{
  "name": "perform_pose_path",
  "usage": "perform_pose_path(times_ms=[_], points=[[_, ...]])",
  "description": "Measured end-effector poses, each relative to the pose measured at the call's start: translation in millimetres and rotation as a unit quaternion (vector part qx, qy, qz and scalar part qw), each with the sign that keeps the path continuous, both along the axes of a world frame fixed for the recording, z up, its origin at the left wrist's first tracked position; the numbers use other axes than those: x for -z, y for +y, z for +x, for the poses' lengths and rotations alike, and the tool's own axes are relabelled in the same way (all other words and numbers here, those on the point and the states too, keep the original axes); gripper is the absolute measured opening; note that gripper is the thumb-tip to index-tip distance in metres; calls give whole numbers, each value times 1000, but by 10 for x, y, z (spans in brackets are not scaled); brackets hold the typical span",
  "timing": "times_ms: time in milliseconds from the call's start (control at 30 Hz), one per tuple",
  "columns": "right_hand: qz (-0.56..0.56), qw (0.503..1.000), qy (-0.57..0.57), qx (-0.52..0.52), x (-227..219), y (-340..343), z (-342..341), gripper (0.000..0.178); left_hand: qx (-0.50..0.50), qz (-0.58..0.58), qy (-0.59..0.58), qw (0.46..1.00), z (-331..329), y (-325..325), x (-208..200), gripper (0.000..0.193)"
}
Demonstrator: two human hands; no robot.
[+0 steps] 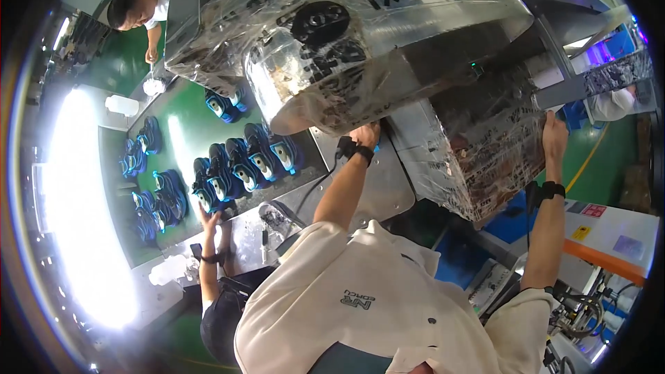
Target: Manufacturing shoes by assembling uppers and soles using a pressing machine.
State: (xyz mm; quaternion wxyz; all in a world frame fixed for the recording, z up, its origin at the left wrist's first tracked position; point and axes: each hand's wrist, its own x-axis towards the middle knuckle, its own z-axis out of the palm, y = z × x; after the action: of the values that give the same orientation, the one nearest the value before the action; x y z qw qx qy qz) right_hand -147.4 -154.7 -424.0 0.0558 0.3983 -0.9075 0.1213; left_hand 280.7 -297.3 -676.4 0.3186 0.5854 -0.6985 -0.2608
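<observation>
My left hand (366, 136) reaches in under a large plastic-wrapped metal hood (415, 48), above a grey metal plate (379, 183). The hood hides most of its fingers. A small bit of blue shows beside this hand, too little to name. Out to the right, my right hand (553, 137) is raised at the outer edge of a plastic-wrapped metal box (495, 145). Its fingers are too small and partly hidden to show a grip. Both my wrists carry black straps with a small device.
Several black-and-blue shoes (244, 165) stand in rows on a green surface to the left. A co-worker's hand (210, 216) is at the nearest shoes; another person (142, 10) is at the far left. A white-and-orange machine (609, 242) stands at right.
</observation>
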Motion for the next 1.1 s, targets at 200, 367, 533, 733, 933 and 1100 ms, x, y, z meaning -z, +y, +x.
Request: perform_pose_path(times_ms=[200, 367, 533, 733, 933, 1100], points=[[-2, 999, -26, 19, 5, 30, -66, 57, -84, 90, 34, 992, 205, 38, 98, 45], [17, 1000, -19, 9, 63, 52, -196, 57, -247, 38, 130, 959, 1014, -41, 145, 53], [-8, 1000, -27, -4, 44, -14, -84, 57, -294, 92, -16, 951, 1704, 251, -64, 67], [-20, 997, -6, -77, 145, 24, -108, 51, -172, -8, 80, 982, 1599, 1099, -420, 71], [-121, 982, 9, -147, -22, 327, 324, 40, -25, 64, 300, 951, 625, 1811, -2034, 41], [-111, 979, -74, -152, -142, 357, 343, 42, 69, -74, 316, 943, 292, 1784, -3134, 37]])
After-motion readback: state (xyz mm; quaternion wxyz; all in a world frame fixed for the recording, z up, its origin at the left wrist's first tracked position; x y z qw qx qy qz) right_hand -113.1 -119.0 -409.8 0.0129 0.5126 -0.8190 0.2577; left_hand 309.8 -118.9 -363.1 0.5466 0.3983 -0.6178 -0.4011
